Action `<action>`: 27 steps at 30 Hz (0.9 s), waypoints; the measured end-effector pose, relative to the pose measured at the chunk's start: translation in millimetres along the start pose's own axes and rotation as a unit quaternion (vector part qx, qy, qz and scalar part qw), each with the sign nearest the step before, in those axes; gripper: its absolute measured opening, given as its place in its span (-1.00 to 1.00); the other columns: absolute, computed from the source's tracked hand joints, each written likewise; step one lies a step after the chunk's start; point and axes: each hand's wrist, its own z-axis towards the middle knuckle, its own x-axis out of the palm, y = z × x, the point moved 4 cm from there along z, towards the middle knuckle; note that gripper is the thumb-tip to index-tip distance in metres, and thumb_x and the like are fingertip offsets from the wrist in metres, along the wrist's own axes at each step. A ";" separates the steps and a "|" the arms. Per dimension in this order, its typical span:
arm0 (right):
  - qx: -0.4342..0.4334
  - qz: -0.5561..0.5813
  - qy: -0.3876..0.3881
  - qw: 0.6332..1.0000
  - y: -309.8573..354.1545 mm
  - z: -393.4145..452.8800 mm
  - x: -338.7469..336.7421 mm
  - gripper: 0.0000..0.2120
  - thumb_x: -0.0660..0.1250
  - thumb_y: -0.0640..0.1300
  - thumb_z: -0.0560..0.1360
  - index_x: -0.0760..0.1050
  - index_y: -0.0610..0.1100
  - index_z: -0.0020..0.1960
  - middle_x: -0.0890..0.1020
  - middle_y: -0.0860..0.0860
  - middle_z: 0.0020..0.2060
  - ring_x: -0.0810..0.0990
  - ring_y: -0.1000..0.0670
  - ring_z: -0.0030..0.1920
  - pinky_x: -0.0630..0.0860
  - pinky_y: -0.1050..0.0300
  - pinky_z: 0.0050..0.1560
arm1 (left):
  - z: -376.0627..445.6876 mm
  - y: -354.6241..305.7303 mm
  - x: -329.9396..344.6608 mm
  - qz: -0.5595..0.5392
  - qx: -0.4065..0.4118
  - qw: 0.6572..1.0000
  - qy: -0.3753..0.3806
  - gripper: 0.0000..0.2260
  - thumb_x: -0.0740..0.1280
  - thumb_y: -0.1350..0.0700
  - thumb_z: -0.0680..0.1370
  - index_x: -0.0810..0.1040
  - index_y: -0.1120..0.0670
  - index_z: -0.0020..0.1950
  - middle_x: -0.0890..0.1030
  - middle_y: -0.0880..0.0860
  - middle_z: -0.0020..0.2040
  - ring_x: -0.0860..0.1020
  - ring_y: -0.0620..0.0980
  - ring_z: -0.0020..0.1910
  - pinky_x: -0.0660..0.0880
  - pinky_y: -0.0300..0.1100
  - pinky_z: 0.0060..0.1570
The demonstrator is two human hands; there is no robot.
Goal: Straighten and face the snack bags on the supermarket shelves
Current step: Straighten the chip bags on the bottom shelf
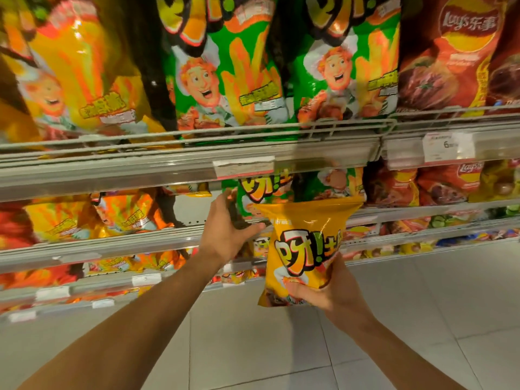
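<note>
The right hand (332, 294) is gripping the lower part of a glossy yellow foil snack bag (305, 249), held out in front of the second shelf rail (112, 243). The bag is looking light, puffy and slippery (best held by its edges). The left hand (228, 235), fingers spread, is touching a green foil snack bag (264, 192) that is crowding the slot on that shelf.

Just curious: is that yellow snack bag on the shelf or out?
Out: the right hand holds the yellow snack bag upright before the shelves.
</note>
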 end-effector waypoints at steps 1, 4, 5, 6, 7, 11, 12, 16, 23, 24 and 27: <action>-0.003 0.005 -0.003 1.000 3.9 -1.8 10.6 -0.27 0.70 -0.05 0.28 0.47 0.09 0.37 0.69 0.14 0.19 0.66 0.07 0.21 0.56 -0.10 0.28 | -7.7 7.0 -12.7 0.041 0.013 0.999 -0.027 -0.37 0.57 -0.02 0.40 0.37 0.03 0.38 0.50 -0.03 0.22 0.51 -0.10 0.16 0.46 -0.20 0.18; -0.009 0.010 -0.010 1.000 18.9 -8.6 47.8 -0.29 0.69 0.02 0.26 0.49 0.14 0.34 0.70 0.15 0.17 0.66 0.10 0.20 0.57 0.00 0.25 | -31.4 31.5 -58.4 0.171 0.071 0.977 -0.104 -0.72 0.41 0.07 0.56 0.51 0.11 0.23 0.53 0.08 0.13 0.52 0.06 0.13 0.50 -0.05 0.16; -0.010 0.008 -0.008 1.000 23.8 -9.7 61.2 -0.32 0.69 0.03 0.27 0.50 0.20 0.31 0.70 0.17 0.15 0.67 0.12 0.18 0.59 0.12 0.20 | -37.8 42.2 -75.1 0.211 0.075 0.966 -0.125 -0.78 0.38 0.10 0.57 0.54 0.13 0.19 0.54 0.10 0.10 0.52 0.10 0.12 0.50 -0.01 0.14; -0.010 0.005 -0.004 1.000 29.0 -10.1 74.6 -0.34 0.69 0.04 0.27 0.51 0.26 0.28 0.70 0.20 0.13 0.67 0.15 0.16 0.59 0.24 0.14 | -42.7 53.8 -93.0 0.243 0.069 0.956 -0.146 -0.81 0.38 0.12 0.56 0.56 0.14 0.15 0.55 0.12 0.08 0.52 0.13 0.10 0.50 0.02 0.10; -0.008 0.000 0.001 1.000 34.3 -9.5 88.3 -0.35 0.69 0.07 0.26 0.50 0.29 0.27 0.70 0.22 0.12 0.67 0.18 0.14 0.58 0.32 0.10 | -46.5 65.1 -111.4 0.269 0.059 0.947 -0.164 -0.82 0.39 0.14 0.55 0.58 0.16 0.12 0.55 0.13 0.05 0.52 0.17 0.08 0.51 0.04 0.05; 0.030 -0.005 0.032 0.999 48.6 3.0 142.7 -0.19 0.71 0.18 0.18 0.44 0.19 0.34 0.67 0.19 0.20 0.64 0.12 0.23 0.54 -0.04 0.31 | -53.3 103.2 -175.3 0.332 0.006 0.926 -0.180 -0.80 0.38 0.18 0.52 0.56 0.21 0.11 0.53 0.19 0.03 0.47 0.24 0.04 0.50 0.11 -0.08; 0.036 -0.009 0.035 0.999 52.8 7.6 154.8 -0.16 0.70 0.24 0.13 0.43 0.22 0.32 0.66 0.21 0.20 0.63 0.13 0.24 0.53 -0.04 0.32 | -54.3 110.6 -186.4 0.341 0.000 0.924 -0.172 -0.80 0.38 0.21 0.52 0.56 0.21 0.12 0.53 0.20 0.04 0.46 0.25 0.05 0.50 0.12 -0.09; 0.060 -0.065 0.022 0.996 75.9 32.0 184.8 -0.18 0.63 0.27 0.07 0.42 0.16 0.26 0.65 0.21 0.17 0.62 0.09 0.22 0.55 -0.01 0.28 | -53.5 128.3 -207.3 0.404 0.026 0.910 -0.088 -0.63 0.40 0.47 0.39 0.58 0.28 0.18 0.55 0.24 0.10 0.47 0.28 0.09 0.55 0.12 -0.03; 0.053 -0.059 -0.022 0.997 112.3 80.7 185.2 -0.13 0.69 0.11 0.20 0.38 -0.03 0.39 0.63 0.06 0.25 0.58 -0.02 0.29 0.48 -0.10 0.39 | -50.6 127.2 -214.7 0.460 0.036 0.887 -0.026 -0.50 0.43 0.44 0.35 0.57 0.22 0.28 0.55 0.17 0.19 0.44 0.20 0.20 0.47 0.04 0.20; 0.048 -0.059 -0.030 0.997 115.5 89.8 184.6 -0.15 0.69 0.10 0.22 0.39 -0.04 0.40 0.63 0.05 0.24 0.58 -0.01 0.29 0.47 -0.07 0.39 | -51.3 127.2 -214.6 0.460 0.032 0.887 -0.025 -0.48 0.44 0.43 0.35 0.56 0.21 0.30 0.54 0.16 0.21 0.43 0.20 0.23 0.46 0.03 0.23; 0.035 -0.065 -0.059 0.996 123.5 111.0 183.0 -0.34 0.68 0.12 0.23 0.46 0.03 0.22 0.63 0.19 0.04 0.59 0.17 0.09 0.48 0.39 0.15 | -52.7 126.9 -213.6 0.455 0.020 0.890 -0.026 -0.45 0.42 0.41 0.39 0.51 0.19 0.37 0.50 0.15 0.28 0.37 0.17 0.29 0.39 0.01 0.33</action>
